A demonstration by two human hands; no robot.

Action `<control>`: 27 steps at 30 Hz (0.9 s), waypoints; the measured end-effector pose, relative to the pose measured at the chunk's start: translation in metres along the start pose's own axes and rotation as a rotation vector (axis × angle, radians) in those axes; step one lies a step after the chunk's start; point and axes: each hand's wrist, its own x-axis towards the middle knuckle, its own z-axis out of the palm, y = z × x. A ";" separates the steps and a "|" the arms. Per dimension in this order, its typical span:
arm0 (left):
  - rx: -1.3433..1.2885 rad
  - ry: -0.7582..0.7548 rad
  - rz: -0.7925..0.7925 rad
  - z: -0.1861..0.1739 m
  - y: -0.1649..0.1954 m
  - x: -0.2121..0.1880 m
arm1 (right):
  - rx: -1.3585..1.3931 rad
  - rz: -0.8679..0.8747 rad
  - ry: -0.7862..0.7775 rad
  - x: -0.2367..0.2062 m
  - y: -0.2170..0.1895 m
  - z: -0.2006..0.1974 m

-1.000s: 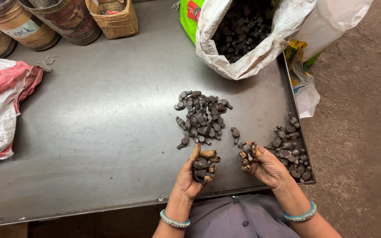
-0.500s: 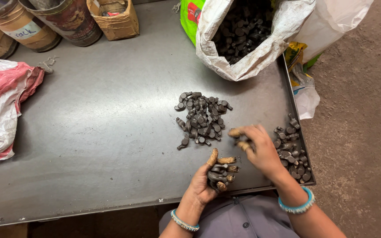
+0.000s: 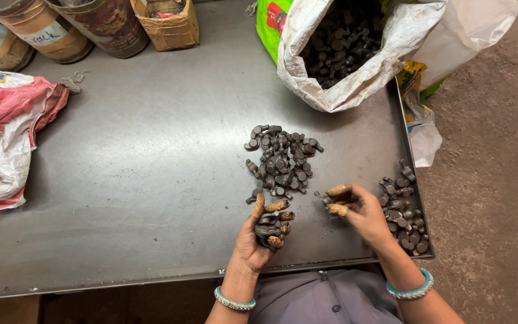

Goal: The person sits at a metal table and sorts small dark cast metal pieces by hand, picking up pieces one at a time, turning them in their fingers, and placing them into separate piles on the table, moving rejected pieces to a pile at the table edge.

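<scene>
Two bare hands sorted small dark metal parts on a grey steel table (image 3: 139,180).

The left hand (image 3: 259,237) lay palm up, fingers curled around a handful of small dark-grey, round-headed metal pieces (image 3: 269,227). The right hand (image 3: 361,213) pinched one such piece (image 3: 322,197) between its fingertips — between a loose central pile (image 3: 280,159) and a smaller pile (image 3: 403,207) at the table's right edge.

white-green sack (image 3: 355,72) – top right | pink-white bag (image 3: 7,138) – left | labelled tins (image 3: 49,30), perhaps cardboard – top left
</scene>
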 end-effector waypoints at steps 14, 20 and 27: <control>0.024 -0.004 -0.040 0.011 -0.009 0.003 | 1.111 0.446 -0.212 -0.010 0.026 -0.002; -0.004 -0.022 -0.012 0.086 -0.005 0.040 | 0.873 0.406 -0.061 0.026 -0.010 -0.022; -0.076 -0.335 0.504 0.251 0.063 0.146 | 0.729 -0.009 0.114 0.120 -0.098 -0.062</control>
